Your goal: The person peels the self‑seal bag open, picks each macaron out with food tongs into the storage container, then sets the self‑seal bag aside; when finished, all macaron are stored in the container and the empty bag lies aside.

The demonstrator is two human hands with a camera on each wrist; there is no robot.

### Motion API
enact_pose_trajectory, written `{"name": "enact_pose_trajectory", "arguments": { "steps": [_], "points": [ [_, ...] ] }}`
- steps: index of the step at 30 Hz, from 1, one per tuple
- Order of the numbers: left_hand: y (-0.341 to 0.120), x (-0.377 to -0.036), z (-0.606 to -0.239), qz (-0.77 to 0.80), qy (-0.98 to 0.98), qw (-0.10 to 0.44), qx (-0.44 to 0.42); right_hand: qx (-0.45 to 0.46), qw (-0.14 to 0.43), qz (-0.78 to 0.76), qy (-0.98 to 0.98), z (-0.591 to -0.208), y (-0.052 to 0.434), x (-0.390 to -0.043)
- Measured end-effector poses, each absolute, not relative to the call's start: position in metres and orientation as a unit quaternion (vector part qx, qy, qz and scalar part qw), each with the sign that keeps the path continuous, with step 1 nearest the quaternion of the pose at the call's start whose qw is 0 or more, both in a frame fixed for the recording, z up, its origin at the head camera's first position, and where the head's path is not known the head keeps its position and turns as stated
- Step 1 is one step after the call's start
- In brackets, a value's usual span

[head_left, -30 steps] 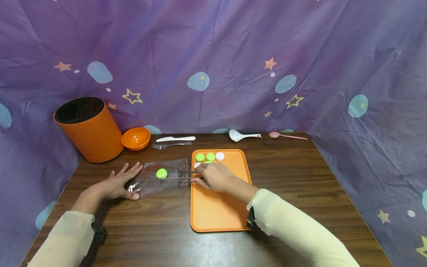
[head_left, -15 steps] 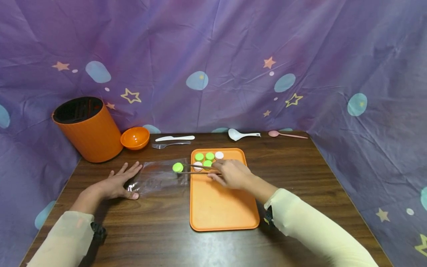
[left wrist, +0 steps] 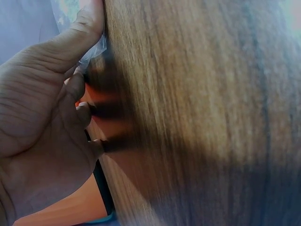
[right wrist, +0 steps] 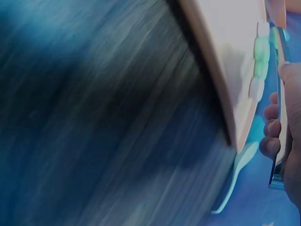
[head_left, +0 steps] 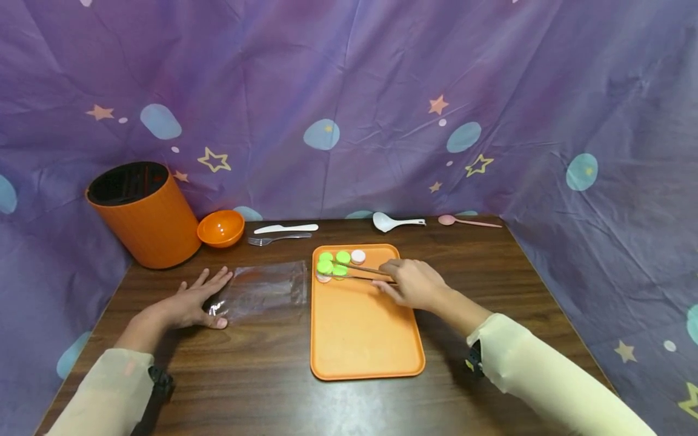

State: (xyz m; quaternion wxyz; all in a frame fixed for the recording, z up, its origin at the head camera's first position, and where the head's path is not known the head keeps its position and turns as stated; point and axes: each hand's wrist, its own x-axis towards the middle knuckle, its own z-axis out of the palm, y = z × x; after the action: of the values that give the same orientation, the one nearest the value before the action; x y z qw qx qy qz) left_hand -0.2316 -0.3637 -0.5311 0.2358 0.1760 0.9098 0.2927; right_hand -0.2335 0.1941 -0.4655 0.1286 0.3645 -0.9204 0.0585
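Purple star cloth hung behind our desk [head_left: 262, 363]. Our right hand [head_left: 414, 284] pinched the tongs [head_left: 364, 274] and had carried the green cap [head_left: 325, 266] from the clear bag [head_left: 264, 290] to the caps on the orange tray [head_left: 360, 339]. Our left hand [head_left: 188, 303] stayed flat, fingers spread, pressing down the now empty bag.

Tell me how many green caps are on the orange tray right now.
3, possibly more hidden. On the orange tray, two green caps sit in the back row beside a white cap; a third is at the tongs' tips, maybe another beside it.
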Motion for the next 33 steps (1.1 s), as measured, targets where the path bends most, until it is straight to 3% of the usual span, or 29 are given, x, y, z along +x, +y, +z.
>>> {"name": "enact_pose_trajectory", "arguments": {
  "steps": [10,20,33],
  "points": [
    [-0.346,-0.214,-0.496,0.290,0.910,0.237,0.178,0.355,0.151,0.077,-0.919,-0.474,0.230,-0.233],
    [-0.362,-0.228,-0.527,0.292,0.910,0.231,0.182,0.352,0.151,0.092,-0.919,-0.474,0.248,-0.227],
    [-0.337,-0.204,-0.481,0.315,0.899,0.244,0.185,0.348,0.149,0.071,-0.923,-0.483,0.256,-0.223]
  ]
}}
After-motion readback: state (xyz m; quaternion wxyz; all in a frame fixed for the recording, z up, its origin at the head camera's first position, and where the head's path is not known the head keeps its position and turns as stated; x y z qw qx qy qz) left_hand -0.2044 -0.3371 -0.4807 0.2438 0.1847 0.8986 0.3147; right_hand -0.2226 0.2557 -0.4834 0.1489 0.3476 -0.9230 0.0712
